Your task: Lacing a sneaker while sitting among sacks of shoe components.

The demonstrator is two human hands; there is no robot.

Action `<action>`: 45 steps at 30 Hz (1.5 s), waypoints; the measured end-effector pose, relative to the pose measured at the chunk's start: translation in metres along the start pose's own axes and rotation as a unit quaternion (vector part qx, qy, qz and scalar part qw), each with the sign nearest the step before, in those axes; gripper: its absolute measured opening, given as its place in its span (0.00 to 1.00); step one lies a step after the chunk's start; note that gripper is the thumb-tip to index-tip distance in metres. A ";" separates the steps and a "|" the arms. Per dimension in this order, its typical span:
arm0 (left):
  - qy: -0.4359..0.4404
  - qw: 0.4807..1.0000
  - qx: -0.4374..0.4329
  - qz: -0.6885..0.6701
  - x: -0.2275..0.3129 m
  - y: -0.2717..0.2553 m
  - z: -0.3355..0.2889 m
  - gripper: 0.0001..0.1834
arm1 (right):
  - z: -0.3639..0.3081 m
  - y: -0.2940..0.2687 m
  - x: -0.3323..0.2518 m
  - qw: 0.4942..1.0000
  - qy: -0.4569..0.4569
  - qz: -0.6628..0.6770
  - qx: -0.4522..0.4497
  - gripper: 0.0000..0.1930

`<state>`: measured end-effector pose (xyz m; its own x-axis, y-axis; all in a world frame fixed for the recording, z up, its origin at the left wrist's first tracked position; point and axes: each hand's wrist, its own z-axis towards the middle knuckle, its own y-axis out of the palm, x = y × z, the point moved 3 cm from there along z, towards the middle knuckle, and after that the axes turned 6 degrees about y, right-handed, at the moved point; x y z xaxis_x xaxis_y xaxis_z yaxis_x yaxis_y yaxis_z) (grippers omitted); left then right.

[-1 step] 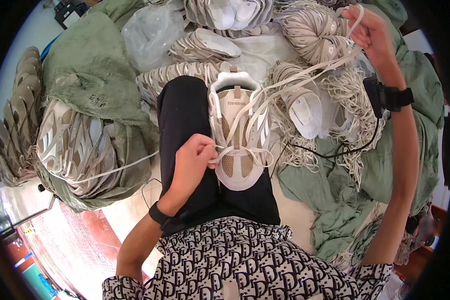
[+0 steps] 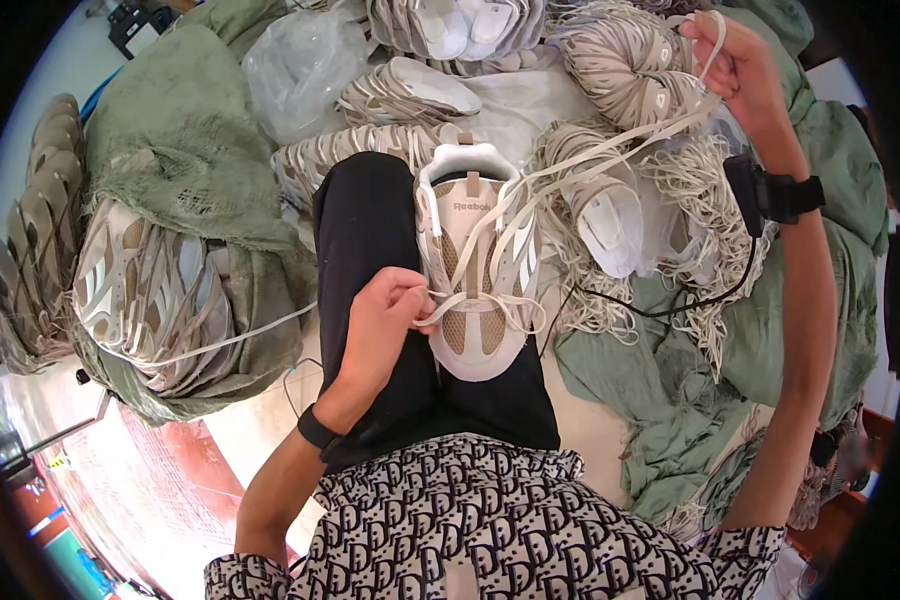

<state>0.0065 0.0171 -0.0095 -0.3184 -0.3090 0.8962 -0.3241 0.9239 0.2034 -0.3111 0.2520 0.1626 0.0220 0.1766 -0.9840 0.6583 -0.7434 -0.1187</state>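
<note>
A beige and white shoe upper (image 2: 475, 340) with tan mesh panels lies on my black-trousered thighs, its toe toward me. My left hand (image 2: 395, 305) is closed at its left edge, pinching a cream shoelace by the lower eyelets. At the far right, my right hand (image 2: 735, 60) is raised, closed on the long cream lace (image 2: 620, 150), which stretches from the upper in two strands. A small loop of lace stands above the right fingers. Across the toe end, the lace curls into a loose loop on the right.
Bundled uppers (image 2: 140, 290) sit in green cloth (image 2: 170, 130) at left, with a stack (image 2: 45, 240) farther left. Beyond my knees lie more uppers (image 2: 410, 90) and a clear plastic bag (image 2: 305, 70). A heap of loose laces (image 2: 710, 220), a black cable (image 2: 660, 312) and green fabric (image 2: 640, 370) occupy the right.
</note>
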 end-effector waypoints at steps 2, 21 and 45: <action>-0.019 0.999 0.009 -0.048 -0.002 0.000 -0.002 0.11 | -0.001 0.000 0.007 1.000 -0.012 -0.004 0.028 0.12; 0.169 0.942 0.127 0.260 0.035 -0.021 -0.028 0.12 | -0.006 0.001 0.023 0.999 -0.015 -0.009 0.044 0.13; 0.437 0.679 -0.115 0.579 0.049 0.026 -0.010 0.10 | -0.014 0.028 -0.013 0.993 -0.068 -0.023 0.089 0.07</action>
<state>-0.0089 0.0285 0.0440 0.4406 0.8132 0.3802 -0.1275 0.4759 -0.8702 -0.2821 0.2379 0.1743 -0.1148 0.1326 -0.9845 0.5120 -0.8414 -0.1730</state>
